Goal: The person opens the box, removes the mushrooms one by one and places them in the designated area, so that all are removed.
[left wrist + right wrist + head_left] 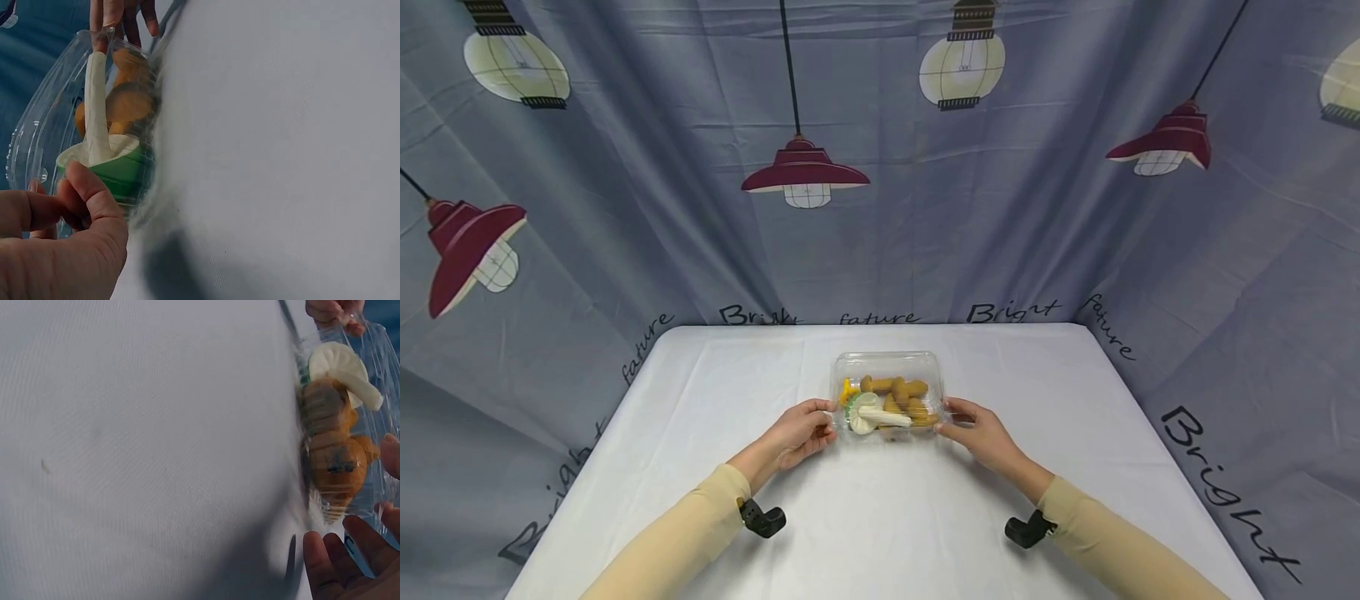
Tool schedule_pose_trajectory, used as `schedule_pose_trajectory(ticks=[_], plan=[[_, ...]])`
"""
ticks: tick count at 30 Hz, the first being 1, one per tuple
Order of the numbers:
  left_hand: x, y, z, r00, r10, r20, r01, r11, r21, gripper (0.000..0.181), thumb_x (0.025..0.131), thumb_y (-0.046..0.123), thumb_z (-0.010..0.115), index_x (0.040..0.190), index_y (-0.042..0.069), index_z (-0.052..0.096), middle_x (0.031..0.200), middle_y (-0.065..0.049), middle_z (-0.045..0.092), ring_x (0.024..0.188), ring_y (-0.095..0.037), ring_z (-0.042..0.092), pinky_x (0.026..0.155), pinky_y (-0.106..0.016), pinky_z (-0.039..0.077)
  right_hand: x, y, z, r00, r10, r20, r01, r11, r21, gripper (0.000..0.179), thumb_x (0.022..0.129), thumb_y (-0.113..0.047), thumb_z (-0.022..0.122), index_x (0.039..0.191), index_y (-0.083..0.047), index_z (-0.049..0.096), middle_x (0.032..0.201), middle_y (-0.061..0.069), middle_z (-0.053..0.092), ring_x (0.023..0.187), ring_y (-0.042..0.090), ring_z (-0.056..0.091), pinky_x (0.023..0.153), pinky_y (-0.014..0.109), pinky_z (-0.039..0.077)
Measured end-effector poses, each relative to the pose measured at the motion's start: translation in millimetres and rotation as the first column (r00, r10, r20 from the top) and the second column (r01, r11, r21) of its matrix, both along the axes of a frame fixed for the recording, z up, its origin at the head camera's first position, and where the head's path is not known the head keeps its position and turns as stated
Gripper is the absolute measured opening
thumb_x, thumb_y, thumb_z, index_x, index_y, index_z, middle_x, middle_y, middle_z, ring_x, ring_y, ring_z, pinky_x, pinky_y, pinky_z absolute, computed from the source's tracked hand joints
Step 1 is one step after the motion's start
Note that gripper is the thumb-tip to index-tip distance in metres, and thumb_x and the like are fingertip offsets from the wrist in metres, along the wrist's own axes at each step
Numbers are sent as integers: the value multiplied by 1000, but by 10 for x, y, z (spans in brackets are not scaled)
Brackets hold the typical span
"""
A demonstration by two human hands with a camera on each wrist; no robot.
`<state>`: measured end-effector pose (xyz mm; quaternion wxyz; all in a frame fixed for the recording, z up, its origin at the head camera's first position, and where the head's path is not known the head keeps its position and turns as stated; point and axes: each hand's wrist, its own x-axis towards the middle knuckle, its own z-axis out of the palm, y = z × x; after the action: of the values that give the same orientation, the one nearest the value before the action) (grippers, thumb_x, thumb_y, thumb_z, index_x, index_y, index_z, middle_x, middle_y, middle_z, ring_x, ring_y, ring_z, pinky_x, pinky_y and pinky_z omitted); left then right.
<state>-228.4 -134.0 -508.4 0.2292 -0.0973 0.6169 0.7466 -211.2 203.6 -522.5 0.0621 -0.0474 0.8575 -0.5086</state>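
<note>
At the bottom of the head view, two tan long sleeves [677, 537] reach in from the lower corners, each with a black wrist-worn device [763, 519]. Beyond them, the left hand [803, 432] pinches the near left corner of a clear, ridged plastic box [887, 361], and the right hand [988, 435] pinches its right end between thumb and forefinger, other fingers spread in the right wrist view.

The box sits just below the middle of the frame, at the white cloth-covered table [887, 533]; whether its base touches is hard to tell. Inside, a white-stemmed, green-rimmed mushroom-shaped piece [863, 414] lies at the front left, with orange-brown knobbly pieces [917, 408] beside it and a yellow piece [848, 389] at the left.

The step in hand looks like steadying or fastening the box; whether its lid is latched does not show. The next move probably calls for even pressure from both hands, without tipping the contents.

Behind hangs a grey-blue curtain [880, 258] printed with lamps.
</note>
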Motion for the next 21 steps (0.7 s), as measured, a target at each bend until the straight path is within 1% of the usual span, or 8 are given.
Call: schedule_pose_trajectory(ticks=[6, 9, 11, 13, 16, 17, 19, 21], plan=[[23, 3, -17, 999, 17, -37, -19, 998, -54, 27, 105, 1, 51, 132, -2, 58, 98, -14, 59, 81, -15, 58, 78, -27, 59, -6, -4, 5, 1000, -7, -1, 7, 1000, 5, 65, 92, -29, 79, 147, -5, 54, 144, 18, 56, 129, 38, 55, 101, 51, 54], [42, -1, -30, 997, 1, -79, -8, 996, -86, 30, 106, 3, 51, 134, -1, 59, 106, -16, 59, 85, -17, 60, 83, -32, 60, -11, -10, 0, 1000, -15, -2, 15, 1000, -2, 64, 92, -27, 79, 146, -4, 54, 144, 18, 56, 129, 38, 55, 102, 52, 53], [54, -6, -38, 992, -18, -122, 5, 995, -104, 34, 104, 1, 52, 138, -1, 57, 113, -19, 57, 87, -17, 61, 87, -36, 60, -13, -8, 1, 1000, -21, 1, 21, 1000, -14, 64, 92, -26, 79, 146, -3, 54, 144, 19, 56, 128, 39, 55, 102, 50, 54], [66, -13, -31, 988, -29, -154, 12, 993, -114, 40, 102, -2, 52, 142, -1, 55, 125, -21, 54, 92, -19, 61, 91, -39, 60, -17, -14, 6, 999, -36, 21, 37, 998, -47, 63, 91, -23, 80, 144, -1, 55, 142, 19, 57, 127, 38, 56, 98, 47, 57], [75, -22, -5, 985, -24, -168, 3, 993, -121, 48, 97, -2, 49, 145, -3, 50, 142, -23, 47, 100, -24, 61, 95, -42, 58, -25, -23, 15, 997, -56, 60, 62, 992, -111, 60, 90, -18, 81, 141, 1, 57, 140, 21, 58, 124, 36, 58, 89, 42, 61], [76, -24, 4, 985, -18, -169, -4, 991, -134, 51, 95, 0, 49, 146, -4, 50, 145, -23, 46, 103, -26, 61, 96, -41, 58, -27, -31, 17, 995, -63, 72, 72, 989, -129, 58, 89, -16, 82, 139, 1, 58, 139, 20, 59, 122, 35, 59, 86, 41, 62], [81, -28, 19, 982, -18, -188, -18, 982, -186, 54, 95, 3, 51, 149, -3, 47, 150, -22, 44, 109, -31, 62, 96, -42, 58, -31, -40, 17, 994, -71, 87, 84, 984, -156, 56, 88, -14, 82, 136, 2, 60, 136, 19, 61, 118, 33, 61, 83, 39, 62], [84, -39, 16, 966, -61, -251, -9, 963, -269, 63, 94, 3, 54, 155, 2, 39, 153, -22, 42, 119, -34, 60, 98, -45, 57, -35, -40, 11, 994, -70, 85, 82, 985, -154, 53, 88, -14, 82, 134, 2, 61, 133, 19, 63, 115, 31, 62, 82, 39, 62]])
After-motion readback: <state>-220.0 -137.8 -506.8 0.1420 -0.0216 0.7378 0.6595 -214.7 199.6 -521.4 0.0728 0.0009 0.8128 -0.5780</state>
